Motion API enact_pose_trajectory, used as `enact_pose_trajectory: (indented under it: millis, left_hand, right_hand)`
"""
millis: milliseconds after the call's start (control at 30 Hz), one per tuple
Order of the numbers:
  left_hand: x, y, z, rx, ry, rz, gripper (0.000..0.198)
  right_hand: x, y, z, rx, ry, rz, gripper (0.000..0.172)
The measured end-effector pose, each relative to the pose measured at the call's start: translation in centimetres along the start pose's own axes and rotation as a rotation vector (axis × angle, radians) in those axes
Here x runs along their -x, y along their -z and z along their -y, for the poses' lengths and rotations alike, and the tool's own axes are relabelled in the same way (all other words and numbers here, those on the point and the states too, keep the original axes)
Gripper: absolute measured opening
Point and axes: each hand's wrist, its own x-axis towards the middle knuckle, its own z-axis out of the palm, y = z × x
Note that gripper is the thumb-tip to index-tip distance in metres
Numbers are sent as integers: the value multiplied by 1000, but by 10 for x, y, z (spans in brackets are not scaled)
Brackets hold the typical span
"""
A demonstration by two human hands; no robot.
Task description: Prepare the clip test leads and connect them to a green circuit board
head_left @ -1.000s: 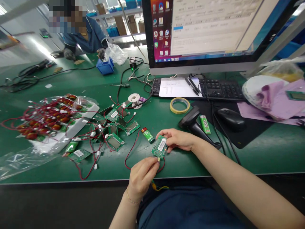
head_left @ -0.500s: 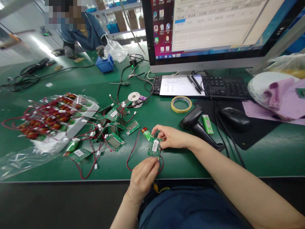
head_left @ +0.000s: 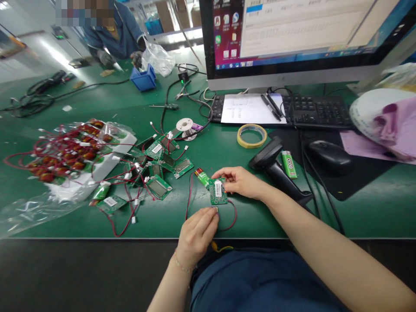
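Note:
Between thumb and fingers of my right hand is the right edge of a green circuit board with a white barcode label. A green battery lies at the board's upper left, and a red and black wire curves out below it. My left hand is pinched just below and left of the board, around a small pale connector that shows at the fingertips. More green boards with small displays lie heaped to the left with wires and white plugs.
Wired parts fill a white tray at the left. A solder spool, yellow tape roll, barcode scanner, battery and mouse lie around. Behind are a keyboard and monitor. Across the table, a gloved person sits by a blue bin.
The board in my right hand has shifted up and right, away from my left fingertips, and is turned more upright. The view has tilted slightly downward.

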Motion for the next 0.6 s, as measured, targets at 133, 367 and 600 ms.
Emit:
enact_pose_trajectory:
  millis: [133,367,600]
  left_hand:
    - [-9,-2,-1,2,-12,4,21]
    - [-13,-8,-3,-17,11,21,19]
    - [-14,-9,-7,1,44,25,16]
  right_hand:
    - [4,0,-1,-7,2,-9,36]
    - [11,0,-6,-74,-8,-59,35]
    - [12,0,-6,-72,-12,-60,35]
